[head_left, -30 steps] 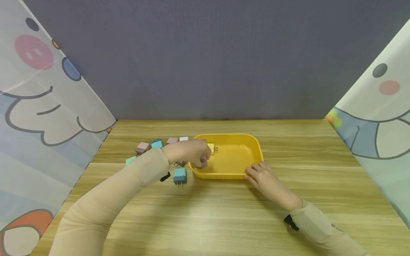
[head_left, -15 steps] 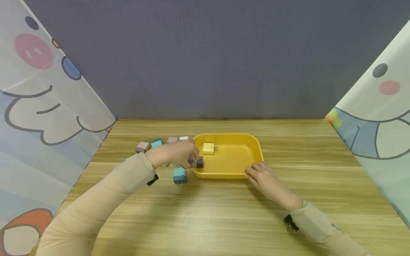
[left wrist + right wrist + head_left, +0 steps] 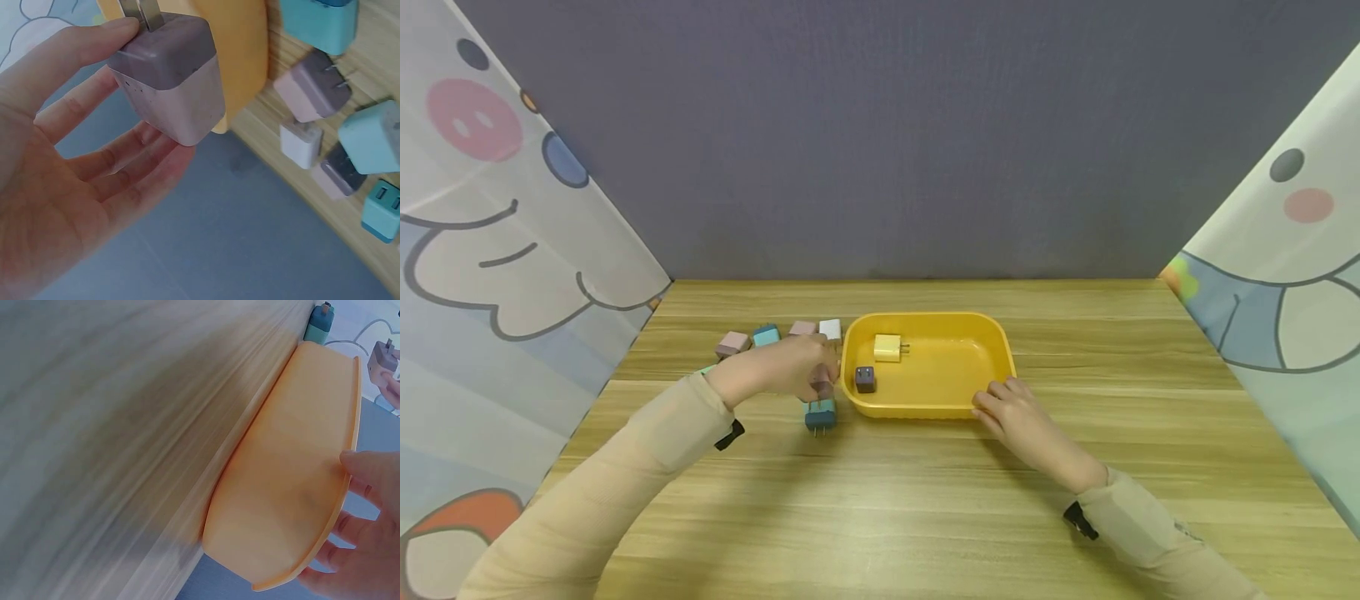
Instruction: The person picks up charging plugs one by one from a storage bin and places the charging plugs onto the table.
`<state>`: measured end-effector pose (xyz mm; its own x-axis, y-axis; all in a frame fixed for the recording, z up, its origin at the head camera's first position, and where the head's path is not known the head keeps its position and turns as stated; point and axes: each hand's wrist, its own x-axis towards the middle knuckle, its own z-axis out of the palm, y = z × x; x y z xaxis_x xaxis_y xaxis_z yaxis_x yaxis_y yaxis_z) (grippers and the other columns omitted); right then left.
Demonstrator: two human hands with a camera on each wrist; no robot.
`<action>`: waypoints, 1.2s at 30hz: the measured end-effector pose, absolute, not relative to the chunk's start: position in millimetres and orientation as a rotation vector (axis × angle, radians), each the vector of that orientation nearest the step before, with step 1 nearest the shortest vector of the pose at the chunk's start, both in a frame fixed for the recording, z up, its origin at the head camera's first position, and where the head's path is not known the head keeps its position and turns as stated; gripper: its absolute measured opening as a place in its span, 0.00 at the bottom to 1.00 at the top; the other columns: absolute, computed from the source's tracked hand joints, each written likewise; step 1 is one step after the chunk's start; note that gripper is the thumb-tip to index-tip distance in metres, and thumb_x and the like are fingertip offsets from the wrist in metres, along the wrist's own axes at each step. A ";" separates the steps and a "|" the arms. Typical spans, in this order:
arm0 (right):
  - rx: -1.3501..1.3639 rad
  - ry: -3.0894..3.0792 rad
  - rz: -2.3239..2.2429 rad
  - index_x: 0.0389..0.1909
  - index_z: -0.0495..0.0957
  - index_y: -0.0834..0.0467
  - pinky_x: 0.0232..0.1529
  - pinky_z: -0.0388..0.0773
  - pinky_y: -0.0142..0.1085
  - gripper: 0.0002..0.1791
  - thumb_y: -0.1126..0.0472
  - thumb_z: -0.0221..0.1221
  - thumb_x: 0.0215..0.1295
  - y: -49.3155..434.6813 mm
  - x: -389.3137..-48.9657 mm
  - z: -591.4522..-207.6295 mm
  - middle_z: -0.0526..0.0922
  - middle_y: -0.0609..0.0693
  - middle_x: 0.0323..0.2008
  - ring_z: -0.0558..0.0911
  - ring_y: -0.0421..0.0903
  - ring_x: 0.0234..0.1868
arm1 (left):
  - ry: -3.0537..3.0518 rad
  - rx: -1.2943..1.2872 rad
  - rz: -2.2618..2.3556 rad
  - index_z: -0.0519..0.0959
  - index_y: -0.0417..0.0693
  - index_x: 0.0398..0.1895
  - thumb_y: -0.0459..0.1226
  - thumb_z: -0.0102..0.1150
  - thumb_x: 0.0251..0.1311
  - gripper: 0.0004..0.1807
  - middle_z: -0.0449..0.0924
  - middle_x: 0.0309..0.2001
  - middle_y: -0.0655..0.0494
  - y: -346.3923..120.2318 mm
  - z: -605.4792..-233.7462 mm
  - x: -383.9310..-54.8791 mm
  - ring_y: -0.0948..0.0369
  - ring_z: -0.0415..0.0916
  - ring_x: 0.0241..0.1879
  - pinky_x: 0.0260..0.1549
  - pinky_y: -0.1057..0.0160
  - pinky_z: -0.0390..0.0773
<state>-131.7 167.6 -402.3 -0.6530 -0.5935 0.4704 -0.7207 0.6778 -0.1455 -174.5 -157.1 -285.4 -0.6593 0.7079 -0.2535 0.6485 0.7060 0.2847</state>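
My left hand (image 3: 782, 367) is left of the yellow tray (image 3: 940, 412) in the head view. It grips a pink-and-purple plug charger (image 3: 175, 75), thumb by the two metal prongs and fingers around the far side. Inside the tray, a dark purple charger (image 3: 865, 380) stands prongs up, and a pale yellow charger (image 3: 887, 348) lies with prongs to the right. My right hand (image 3: 1030, 433) holds the tray's near right corner, thumb on the outer wall and fingers over the rim, as the right wrist view shows.
Left of the tray lie several chargers: pink (image 3: 733, 343), blue (image 3: 767, 336), another pink (image 3: 802, 328) and white (image 3: 831, 329). A teal-and-blue charger (image 3: 822, 417) sits just below my left hand. A grey panel (image 3: 917, 150) rises behind the wooden table (image 3: 1112, 350).
My left hand has moved left, out from over the tray, carrying the pink-and-purple charger. The dark purple charger in the tray has come into full view. My right hand stays at the corner.
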 end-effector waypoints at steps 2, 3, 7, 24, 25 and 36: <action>1.027 -2.506 0.456 0.28 0.73 0.57 0.34 0.65 0.40 0.07 0.65 0.62 0.50 167.4 -131.8 -402.3 0.67 0.44 0.23 0.62 0.42 0.26 | 2.573 1.022 0.246 0.80 0.45 0.32 0.29 0.65 0.42 0.11 0.71 0.33 0.56 -160.7 -285.9 -171.9 0.62 0.67 0.30 0.26 0.69 0.71; 1.027 -2.505 0.458 0.28 0.73 0.57 0.34 0.65 0.40 0.07 0.65 0.62 0.50 167.4 -131.8 -402.3 0.67 0.44 0.23 0.62 0.42 0.26 | 2.580 1.011 0.243 0.80 0.45 0.32 0.29 0.65 0.42 0.11 0.70 0.33 0.55 -162.5 -286.5 -171.1 0.62 0.66 0.30 0.26 0.69 0.70; 1.030 -2.494 0.458 0.28 0.73 0.57 0.32 0.65 0.39 0.07 0.66 0.62 0.49 167.2 -131.1 -401.4 0.67 0.44 0.23 0.61 0.42 0.26 | 2.596 1.016 0.238 0.80 0.43 0.33 0.30 0.66 0.42 0.11 0.69 0.32 0.54 -170.3 -289.9 -168.5 0.62 0.65 0.29 0.27 0.68 0.70; 1.024 -2.487 0.443 0.28 0.73 0.57 0.31 0.64 0.39 0.08 0.67 0.63 0.47 166.5 -130.3 -399.2 0.67 0.44 0.22 0.62 0.41 0.26 | 2.623 0.876 0.252 0.80 0.43 0.34 0.27 0.65 0.39 0.14 0.70 0.37 0.48 -193.2 -303.5 -161.8 0.62 0.67 0.26 0.23 0.69 0.69; 1.023 -2.488 0.442 0.28 0.73 0.57 0.31 0.65 0.39 0.08 0.67 0.63 0.47 166.4 -130.4 -399.2 0.67 0.44 0.23 0.62 0.42 0.26 | 2.622 0.874 0.258 0.80 0.43 0.34 0.27 0.65 0.39 0.14 0.70 0.38 0.47 -193.9 -304.5 -161.4 0.63 0.67 0.26 0.23 0.69 0.69; 1.018 -2.499 0.444 0.27 0.73 0.57 0.34 0.67 0.42 0.08 0.66 0.63 0.48 166.4 -130.5 -400.3 0.68 0.45 0.23 0.63 0.42 0.26 | 2.599 0.836 0.276 0.80 0.41 0.35 0.24 0.63 0.39 0.15 0.69 0.32 0.54 -202.6 -320.8 -159.2 0.63 0.64 0.27 0.22 0.70 0.70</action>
